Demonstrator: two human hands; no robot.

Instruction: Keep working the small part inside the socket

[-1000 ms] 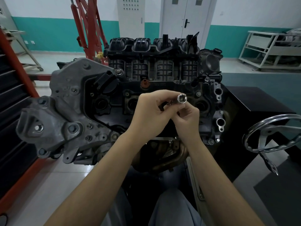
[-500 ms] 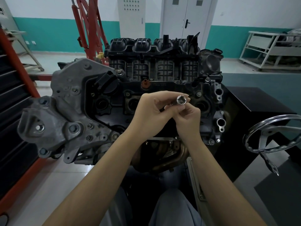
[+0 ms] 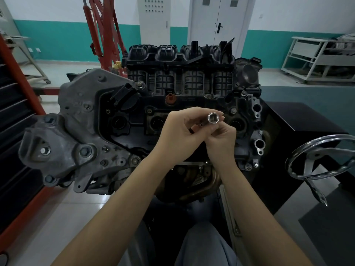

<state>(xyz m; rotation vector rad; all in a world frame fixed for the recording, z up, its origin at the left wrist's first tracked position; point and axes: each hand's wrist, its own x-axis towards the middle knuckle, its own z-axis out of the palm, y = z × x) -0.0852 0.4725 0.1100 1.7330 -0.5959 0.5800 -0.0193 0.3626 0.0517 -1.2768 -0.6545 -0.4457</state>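
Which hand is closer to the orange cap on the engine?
Left. The left hand sits just below the orange cap; the right hand is lower and farther right. Both hold the socket.

Glossy chrome metal socket (image 3: 213,118), matt black plastic manifold (image 3: 180,54), rough grey cast-metal bracket (image 3: 76,120)

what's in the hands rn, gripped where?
A chrome socket tool. The left hand pinches its shaft below the socket head; the right hand holds it just under the head, open end facing the camera.
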